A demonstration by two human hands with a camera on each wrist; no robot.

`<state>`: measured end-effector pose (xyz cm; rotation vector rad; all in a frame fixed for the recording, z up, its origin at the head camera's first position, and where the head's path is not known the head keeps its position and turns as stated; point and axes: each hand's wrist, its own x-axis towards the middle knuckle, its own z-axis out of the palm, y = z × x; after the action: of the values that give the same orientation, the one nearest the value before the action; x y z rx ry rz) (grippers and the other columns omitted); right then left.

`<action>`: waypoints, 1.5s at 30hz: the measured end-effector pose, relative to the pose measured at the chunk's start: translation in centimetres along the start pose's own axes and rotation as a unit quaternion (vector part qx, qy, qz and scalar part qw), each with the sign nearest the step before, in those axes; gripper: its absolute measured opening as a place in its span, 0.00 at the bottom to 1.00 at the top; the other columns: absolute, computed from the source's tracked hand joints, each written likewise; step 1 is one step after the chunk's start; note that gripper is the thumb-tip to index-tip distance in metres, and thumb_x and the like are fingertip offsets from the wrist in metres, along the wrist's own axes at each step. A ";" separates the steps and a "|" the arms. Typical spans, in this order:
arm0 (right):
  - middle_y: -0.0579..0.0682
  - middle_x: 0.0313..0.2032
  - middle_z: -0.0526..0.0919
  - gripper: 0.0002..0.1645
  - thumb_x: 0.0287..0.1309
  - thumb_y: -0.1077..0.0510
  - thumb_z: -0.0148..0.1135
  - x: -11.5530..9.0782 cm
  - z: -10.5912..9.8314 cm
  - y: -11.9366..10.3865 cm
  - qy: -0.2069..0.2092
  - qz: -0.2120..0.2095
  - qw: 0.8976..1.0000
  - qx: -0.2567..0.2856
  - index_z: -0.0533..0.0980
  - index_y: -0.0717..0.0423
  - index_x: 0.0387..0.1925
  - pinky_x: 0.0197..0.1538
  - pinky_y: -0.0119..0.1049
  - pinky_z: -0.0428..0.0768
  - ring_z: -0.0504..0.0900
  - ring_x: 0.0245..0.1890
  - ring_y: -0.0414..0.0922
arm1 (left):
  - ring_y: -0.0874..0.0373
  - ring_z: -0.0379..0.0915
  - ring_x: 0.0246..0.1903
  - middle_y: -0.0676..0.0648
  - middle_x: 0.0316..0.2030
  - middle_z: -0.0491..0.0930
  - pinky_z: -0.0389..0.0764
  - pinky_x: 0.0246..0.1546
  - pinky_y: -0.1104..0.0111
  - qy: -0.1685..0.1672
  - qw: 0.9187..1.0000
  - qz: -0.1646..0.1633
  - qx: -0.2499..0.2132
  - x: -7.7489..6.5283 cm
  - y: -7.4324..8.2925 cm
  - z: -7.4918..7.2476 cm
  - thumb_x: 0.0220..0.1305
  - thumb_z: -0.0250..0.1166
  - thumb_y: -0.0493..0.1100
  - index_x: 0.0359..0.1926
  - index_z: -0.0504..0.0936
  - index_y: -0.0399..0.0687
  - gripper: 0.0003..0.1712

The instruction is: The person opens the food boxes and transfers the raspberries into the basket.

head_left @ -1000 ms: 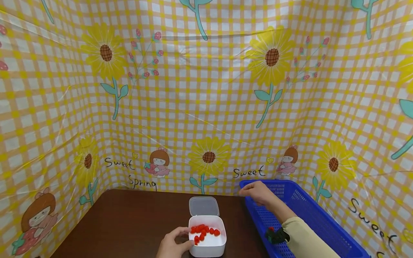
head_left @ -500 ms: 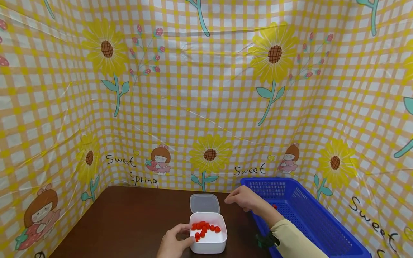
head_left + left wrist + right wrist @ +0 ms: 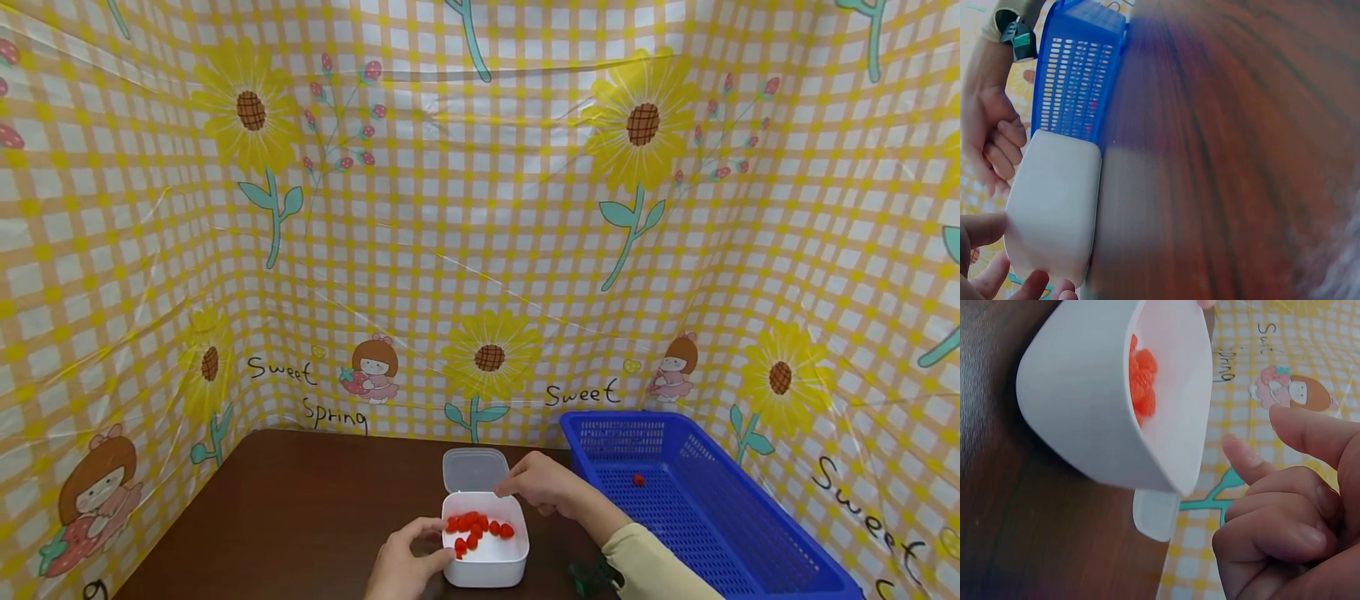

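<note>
A white box (image 3: 486, 575) is set upright on the tabletop (image 3: 300, 508), well apart from the left edge, with its inside exposed. Small red pieces (image 3: 477, 531) are gathered on its floor, most of them toward the left and far walls. The box is held at its left side by the left hand (image 3: 405, 558); that grip is moderately spread, with bent fingers and thumb set against the box. The right hand (image 3: 542, 483) is poised near the box's far right corner, clear of it. Its grip is half spread: thumb and index fingertips are parted, the other fingers are folded in, and nothing is seen between them. Just beyond the box, toward the tabletop's far edge, a translucent lid (image 3: 474, 469) is seen. The tabletop's right side is taken up by a blue basket (image 3: 697, 533), in whose far left part a red piece (image 3: 639, 480) is lodged. A pale sleeve (image 3: 660, 567) and a dark green device (image 3: 592, 577) are worn on the right. The far edge is backed by a checked cloth (image 3: 420, 217) printed with sunflowers.
</note>
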<state>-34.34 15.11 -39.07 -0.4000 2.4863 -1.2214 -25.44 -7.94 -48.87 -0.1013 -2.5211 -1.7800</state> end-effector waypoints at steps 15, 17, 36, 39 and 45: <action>0.41 0.11 0.56 0.15 0.56 0.56 0.71 0.7 3.1 -0.3 -0.035 0.021 0.999 0.022 0.84 0.67 0.30 0.16 0.28 0.54 0.50 0.11 0.37 | 0.50 0.77 0.44 0.45 0.42 0.85 0.79 0.45 0.45 0.001 1.000 -0.010 0.003 -0.2 0.4 -0.1 0.59 0.74 0.46 0.51 0.84 0.46 0.20; 0.41 0.11 0.57 0.16 0.56 0.55 0.72 0.7 3.5 -0.3 -0.036 0.022 0.999 0.014 0.83 0.67 0.28 0.15 0.28 0.54 0.50 0.11 0.37 | 0.50 0.77 0.44 0.46 0.42 0.85 0.79 0.45 0.46 0.003 1.000 -0.007 0.005 -0.2 0.4 -0.1 0.58 0.74 0.46 0.51 0.84 0.46 0.20; 0.47 0.13 0.69 0.18 0.49 0.50 0.74 0.5 6.1 -0.1 0.062 0.015 0.979 -0.192 0.76 0.58 0.19 0.15 0.29 0.64 0.64 0.11 0.40 | 0.50 0.78 0.44 0.49 0.41 0.85 0.77 0.43 0.49 0.018 1.000 0.006 0.018 -0.2 -0.1 0.1 0.56 0.75 0.47 0.49 0.85 0.48 0.19; 0.45 0.11 0.65 0.18 0.49 0.51 0.73 0.5 6.2 0.0 0.058 0.006 0.982 -0.182 0.76 0.57 0.16 0.13 0.29 0.61 0.61 0.09 0.39 | 0.51 0.78 0.43 0.47 0.41 0.85 0.78 0.41 0.54 0.015 1.000 0.007 0.012 -0.2 -0.1 0.1 0.57 0.74 0.46 0.49 0.85 0.48 0.19; 0.42 0.09 0.60 0.16 0.49 0.56 0.72 0.8 6.5 0.2 0.049 -0.014 0.985 -0.163 0.78 0.60 0.15 0.12 0.27 0.58 0.57 0.08 0.38 | 0.52 0.78 0.43 0.45 0.43 0.86 0.78 0.38 0.58 0.011 1.000 -0.001 -0.006 -0.2 0.1 0.0 0.57 0.74 0.46 0.50 0.85 0.48 0.19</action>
<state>-32.30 10.34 -43.12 -0.4681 2.7813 -0.8609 -25.19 -7.92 -48.81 -0.0797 -2.4964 -1.7872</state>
